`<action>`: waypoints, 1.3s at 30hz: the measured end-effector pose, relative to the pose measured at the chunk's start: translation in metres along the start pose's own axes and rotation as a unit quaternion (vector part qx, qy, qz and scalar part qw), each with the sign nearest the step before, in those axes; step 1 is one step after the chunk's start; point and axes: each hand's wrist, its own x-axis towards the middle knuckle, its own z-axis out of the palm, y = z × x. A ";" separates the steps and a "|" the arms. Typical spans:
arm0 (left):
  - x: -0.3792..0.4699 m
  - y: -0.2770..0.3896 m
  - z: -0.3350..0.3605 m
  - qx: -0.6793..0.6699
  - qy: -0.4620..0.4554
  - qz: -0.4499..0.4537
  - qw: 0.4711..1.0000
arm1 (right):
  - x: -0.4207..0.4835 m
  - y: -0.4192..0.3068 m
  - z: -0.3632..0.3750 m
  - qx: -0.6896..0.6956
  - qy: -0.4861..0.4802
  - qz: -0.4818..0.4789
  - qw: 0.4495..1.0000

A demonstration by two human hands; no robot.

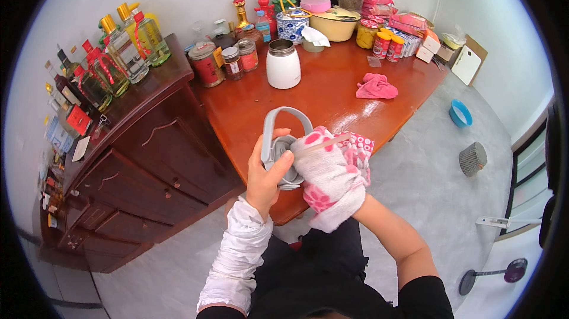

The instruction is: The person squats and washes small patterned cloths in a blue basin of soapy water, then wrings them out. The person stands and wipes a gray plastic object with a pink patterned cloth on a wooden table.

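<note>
In my left hand (262, 177) is a grey plastic flask lid (284, 145) with a tall looped carrying handle, its hollow side facing my right. A white-and-pink patterned towel (329, 177) is draped over my right hand, hiding the fingers, and presses against the lid. Across the towel lies a thin translucent strip, perhaps a straw (326, 145); where it joins the lid is hidden. Beyond my hands, a white insulated flask (283, 68) stands upright on the table, its steel mouth uncovered.
A crumpled pink cloth (377, 86) lies on the reddish wooden table (249, 117). Glass jars (206, 65), a yellow enamel pot (335, 25) and red-labelled cans (387, 47) line its back. Bottles (126, 52) crowd the dark cabinet at left. On the floor sits a blue basin (460, 113).
</note>
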 end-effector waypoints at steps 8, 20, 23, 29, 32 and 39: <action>0.001 0.010 0.012 0.174 -0.061 0.082 0.979 | -0.044 -0.013 -0.003 0.443 -0.075 0.061 0.891; 0.002 0.014 0.019 0.081 -0.032 -0.011 0.996 | -0.017 -0.010 -0.007 0.271 -0.203 0.065 0.939; 0.001 0.014 0.016 0.130 -0.052 0.011 0.990 | -0.028 -0.024 -0.012 0.379 -0.182 0.105 0.901; 0.005 0.024 0.014 0.044 -0.039 -0.118 0.991 | -0.011 0.006 -0.034 0.352 -0.230 0.012 0.907; 0.010 0.015 0.001 -0.095 -0.075 -0.144 0.982 | 0.001 0.006 -0.042 0.236 -0.258 0.023 0.936; -0.004 -0.019 0.013 0.061 -0.070 0.159 0.983 | 0.002 -0.007 -0.026 0.435 -0.155 0.118 0.879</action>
